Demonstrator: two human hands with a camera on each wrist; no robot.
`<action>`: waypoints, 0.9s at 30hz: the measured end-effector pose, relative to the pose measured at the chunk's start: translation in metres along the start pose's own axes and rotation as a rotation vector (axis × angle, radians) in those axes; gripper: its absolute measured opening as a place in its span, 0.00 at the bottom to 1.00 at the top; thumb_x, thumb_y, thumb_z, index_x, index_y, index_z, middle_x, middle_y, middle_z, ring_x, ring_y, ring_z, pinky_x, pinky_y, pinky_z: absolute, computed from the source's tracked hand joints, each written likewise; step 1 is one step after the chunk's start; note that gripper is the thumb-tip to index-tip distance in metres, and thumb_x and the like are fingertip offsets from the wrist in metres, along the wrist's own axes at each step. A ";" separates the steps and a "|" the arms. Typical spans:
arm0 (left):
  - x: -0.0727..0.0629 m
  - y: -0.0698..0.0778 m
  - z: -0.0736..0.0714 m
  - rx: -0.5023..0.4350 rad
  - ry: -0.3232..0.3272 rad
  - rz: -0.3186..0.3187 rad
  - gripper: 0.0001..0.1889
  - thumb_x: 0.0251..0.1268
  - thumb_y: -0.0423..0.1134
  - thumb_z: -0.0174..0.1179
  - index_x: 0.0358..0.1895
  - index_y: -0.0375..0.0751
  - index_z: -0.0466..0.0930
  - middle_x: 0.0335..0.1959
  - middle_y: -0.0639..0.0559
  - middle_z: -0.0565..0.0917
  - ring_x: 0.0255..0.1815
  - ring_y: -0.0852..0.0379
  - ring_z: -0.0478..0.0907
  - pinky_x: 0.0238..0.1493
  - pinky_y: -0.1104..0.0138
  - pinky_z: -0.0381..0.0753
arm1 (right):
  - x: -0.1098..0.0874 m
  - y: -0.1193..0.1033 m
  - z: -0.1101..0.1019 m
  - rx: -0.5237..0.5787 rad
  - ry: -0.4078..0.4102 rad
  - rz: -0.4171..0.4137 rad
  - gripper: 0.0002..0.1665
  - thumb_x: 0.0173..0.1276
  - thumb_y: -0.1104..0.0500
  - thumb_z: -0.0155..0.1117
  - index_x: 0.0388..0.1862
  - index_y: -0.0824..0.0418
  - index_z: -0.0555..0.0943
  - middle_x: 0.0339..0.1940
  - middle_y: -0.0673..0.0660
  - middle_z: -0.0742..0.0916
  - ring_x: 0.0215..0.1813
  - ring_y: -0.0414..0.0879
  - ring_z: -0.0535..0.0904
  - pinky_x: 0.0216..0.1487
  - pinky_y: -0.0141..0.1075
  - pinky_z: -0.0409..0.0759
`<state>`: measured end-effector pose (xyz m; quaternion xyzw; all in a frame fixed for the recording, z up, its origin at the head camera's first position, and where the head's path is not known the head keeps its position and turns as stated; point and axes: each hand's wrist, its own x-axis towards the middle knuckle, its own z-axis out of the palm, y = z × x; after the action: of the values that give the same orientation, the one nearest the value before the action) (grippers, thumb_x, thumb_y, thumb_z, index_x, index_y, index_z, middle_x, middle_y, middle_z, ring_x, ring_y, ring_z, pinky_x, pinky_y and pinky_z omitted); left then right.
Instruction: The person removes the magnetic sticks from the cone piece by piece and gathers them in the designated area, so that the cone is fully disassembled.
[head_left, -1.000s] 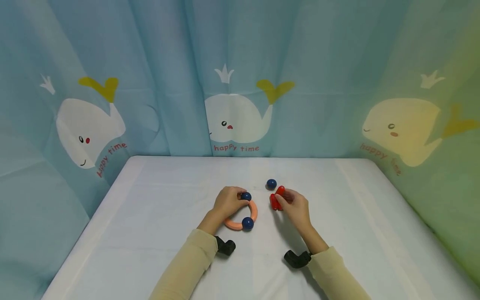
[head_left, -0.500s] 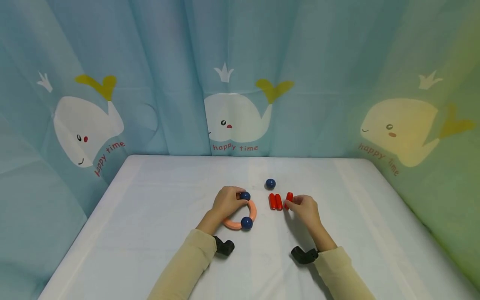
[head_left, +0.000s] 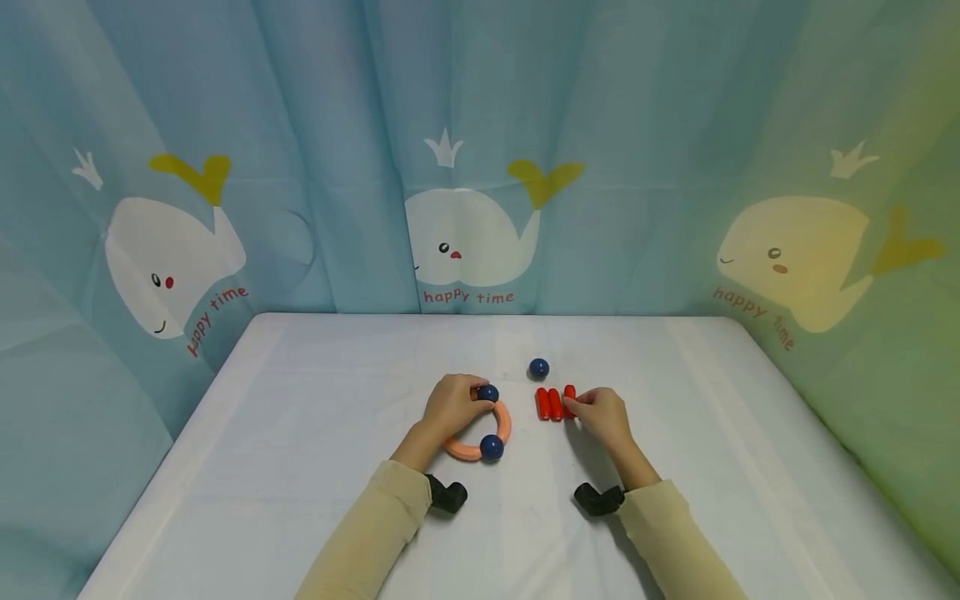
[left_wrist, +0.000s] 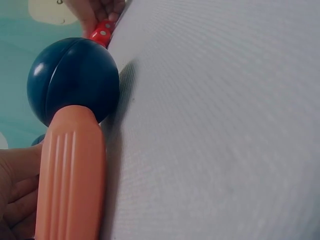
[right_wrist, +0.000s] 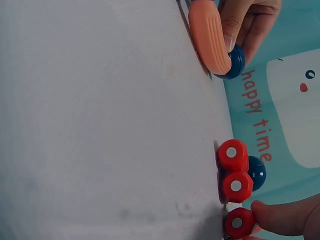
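A: Progress?
B: Partway, by the look of it. Joined so far: curved, ribbed orange rods with a glossy dark-blue far ball and matching near ball, ring-like, on the white cloth-covered tabletop.
A: And the hands?
B: Left hand: fingers curled, pinching the far ball. Right hand: thumb and fingers together on a short red rod with a pale end dot, just beside two matching red rods, touching side by side.
A: Remaining?
B: Probably all three red ones, plus a loose dark-blue ball beyond the pair. All apart from the ring.
A: Unclear?
B: Ring's left side, hidden behind the left hand; cannot tell whether complete. Right hand cut off in the right wrist view.
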<state>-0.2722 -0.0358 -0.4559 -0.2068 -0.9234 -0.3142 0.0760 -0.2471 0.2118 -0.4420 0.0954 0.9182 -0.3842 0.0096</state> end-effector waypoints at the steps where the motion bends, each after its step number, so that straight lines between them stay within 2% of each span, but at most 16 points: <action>1: 0.000 0.000 0.000 0.001 0.000 -0.002 0.18 0.51 0.43 0.68 0.46 0.39 0.83 0.32 0.53 0.83 0.27 0.62 0.71 0.30 0.71 0.70 | 0.000 0.000 0.000 0.000 0.003 -0.004 0.18 0.61 0.55 0.63 0.32 0.73 0.80 0.22 0.56 0.79 0.26 0.48 0.70 0.25 0.34 0.68; 5: -0.001 0.000 0.000 0.005 0.005 -0.005 0.18 0.51 0.43 0.68 0.46 0.40 0.83 0.35 0.52 0.84 0.30 0.62 0.73 0.32 0.71 0.71 | 0.000 0.001 0.002 0.003 0.020 -0.022 0.18 0.61 0.55 0.64 0.33 0.74 0.81 0.22 0.56 0.79 0.26 0.49 0.70 0.24 0.34 0.68; 20: 0.000 0.000 0.000 0.020 0.010 0.014 0.18 0.51 0.43 0.68 0.46 0.40 0.83 0.35 0.52 0.84 0.28 0.63 0.72 0.30 0.71 0.70 | -0.007 -0.001 0.007 -0.005 0.073 -0.041 0.17 0.61 0.56 0.64 0.35 0.73 0.83 0.25 0.58 0.83 0.27 0.49 0.72 0.23 0.33 0.68; 27: -0.002 0.001 0.000 0.019 -0.002 0.016 0.19 0.51 0.42 0.68 0.47 0.38 0.82 0.36 0.51 0.84 0.29 0.62 0.73 0.31 0.71 0.70 | -0.008 0.001 0.007 0.004 0.099 -0.062 0.21 0.63 0.52 0.61 0.35 0.73 0.83 0.23 0.57 0.81 0.25 0.49 0.71 0.22 0.33 0.66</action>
<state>-0.2701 -0.0358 -0.4554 -0.2139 -0.9247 -0.3046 0.0795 -0.2392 0.2062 -0.4471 0.0859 0.9194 -0.3809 -0.0476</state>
